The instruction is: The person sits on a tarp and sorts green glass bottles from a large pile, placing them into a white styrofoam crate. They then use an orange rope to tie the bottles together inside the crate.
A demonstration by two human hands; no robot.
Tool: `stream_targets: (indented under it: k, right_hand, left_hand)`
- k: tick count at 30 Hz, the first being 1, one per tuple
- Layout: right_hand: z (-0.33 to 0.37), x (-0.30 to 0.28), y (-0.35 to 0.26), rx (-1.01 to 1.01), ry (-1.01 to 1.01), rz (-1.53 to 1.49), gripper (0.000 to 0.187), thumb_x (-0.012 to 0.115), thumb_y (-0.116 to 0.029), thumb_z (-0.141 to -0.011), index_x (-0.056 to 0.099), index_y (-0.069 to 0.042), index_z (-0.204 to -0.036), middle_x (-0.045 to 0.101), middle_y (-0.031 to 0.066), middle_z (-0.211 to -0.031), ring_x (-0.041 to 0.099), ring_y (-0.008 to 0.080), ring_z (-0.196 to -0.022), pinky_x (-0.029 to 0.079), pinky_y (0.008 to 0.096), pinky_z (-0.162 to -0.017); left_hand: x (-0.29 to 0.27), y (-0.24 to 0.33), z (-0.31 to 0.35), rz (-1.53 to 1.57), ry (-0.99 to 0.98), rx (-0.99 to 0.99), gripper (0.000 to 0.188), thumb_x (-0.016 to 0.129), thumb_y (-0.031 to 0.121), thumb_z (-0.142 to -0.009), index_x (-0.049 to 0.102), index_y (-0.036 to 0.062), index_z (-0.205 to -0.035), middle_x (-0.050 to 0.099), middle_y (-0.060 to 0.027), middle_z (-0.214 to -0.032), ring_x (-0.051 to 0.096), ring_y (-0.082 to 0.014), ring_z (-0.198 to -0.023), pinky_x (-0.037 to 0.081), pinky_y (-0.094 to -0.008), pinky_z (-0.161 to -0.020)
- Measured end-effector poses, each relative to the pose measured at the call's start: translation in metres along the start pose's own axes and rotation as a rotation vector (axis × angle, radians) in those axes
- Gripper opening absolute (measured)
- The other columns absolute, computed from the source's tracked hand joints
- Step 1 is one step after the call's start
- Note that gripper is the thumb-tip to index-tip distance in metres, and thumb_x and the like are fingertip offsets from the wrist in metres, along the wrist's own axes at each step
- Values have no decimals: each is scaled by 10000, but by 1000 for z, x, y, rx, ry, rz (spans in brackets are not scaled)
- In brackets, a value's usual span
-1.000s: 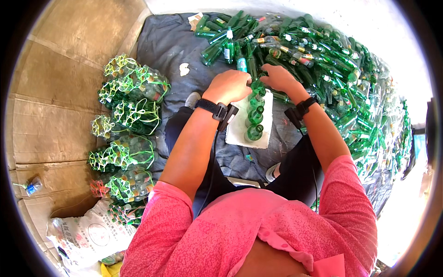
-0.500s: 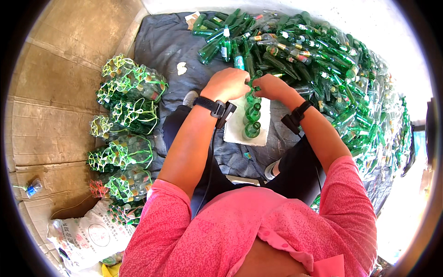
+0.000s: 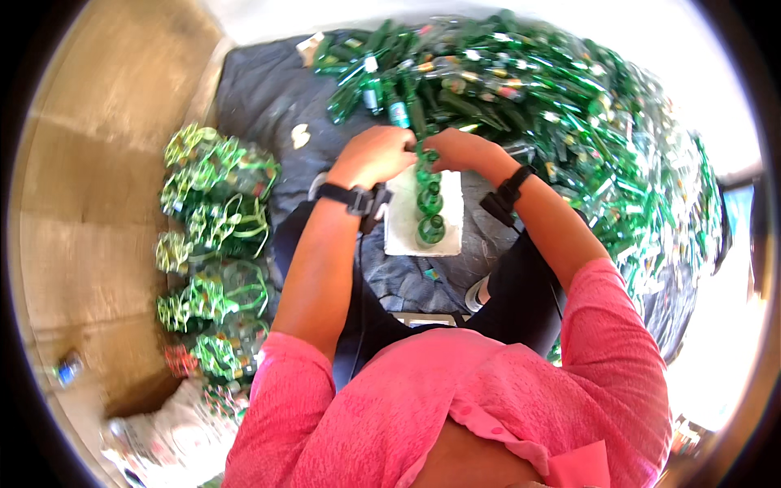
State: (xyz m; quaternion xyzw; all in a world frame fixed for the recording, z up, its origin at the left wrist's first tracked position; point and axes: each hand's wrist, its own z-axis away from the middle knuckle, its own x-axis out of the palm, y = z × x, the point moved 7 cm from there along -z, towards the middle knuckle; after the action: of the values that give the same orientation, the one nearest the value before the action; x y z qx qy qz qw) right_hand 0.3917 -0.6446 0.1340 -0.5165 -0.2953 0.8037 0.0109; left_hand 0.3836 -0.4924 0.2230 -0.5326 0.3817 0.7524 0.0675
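Observation:
A row of green glass bottles (image 3: 430, 229) stands upright on a white board (image 3: 401, 236) between my legs. At the row's far end, my left hand (image 3: 376, 153) is closed at its left side, its fingertips beside the bottles. My right hand (image 3: 465, 150) comes from the other side with fingers curled in close to a bottle neck. The two hands nearly meet there. What either hand grips is hidden behind the fingers and blurred. Just beyond them, green bottles, one with a pale blue label (image 3: 399, 114), lie on the dark sheet (image 3: 264, 89).
A large heap of green bottles (image 3: 561, 106) fills the far and right side. On the left stand bundles of bottles tied with green straps (image 3: 224, 224), along brown cardboard (image 3: 89, 220). A white woven sack (image 3: 175, 435) sits at the lower left. A pale scrap (image 3: 300, 136) lies on the sheet.
The view has shifted, with the board and bottle row now slightly further left. Both hands stay at the row's far end, fingers still closed.

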Motion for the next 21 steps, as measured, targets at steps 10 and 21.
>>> stream_targets:
  k: [10, 21]
  right_hand:
    - [188, -176, 32, -7, 736, -963, 301, 661, -222, -988, 670, -38, -1226, 723, 37, -959, 678, 107, -812, 562, 243, -724]
    - [507, 223, 311, 825, 1410, -1934, 134, 646, -115, -939, 635, -58, -818, 587, 27, -692, 598, 142, -615, 489, 287, -515]
  left_hand:
    - [-17, 8, 9, 86, 167, 39, 265, 712, 176, -871, 720, 17, -1082, 748, -174, -945, 731, -309, -875, 549, -379, -773]
    - [-10, 38, 15, 463, 94, 41, 273, 698, 147, -928, 699, -9, -1152, 734, -71, -914, 674, -138, -812, 537, -299, -761]
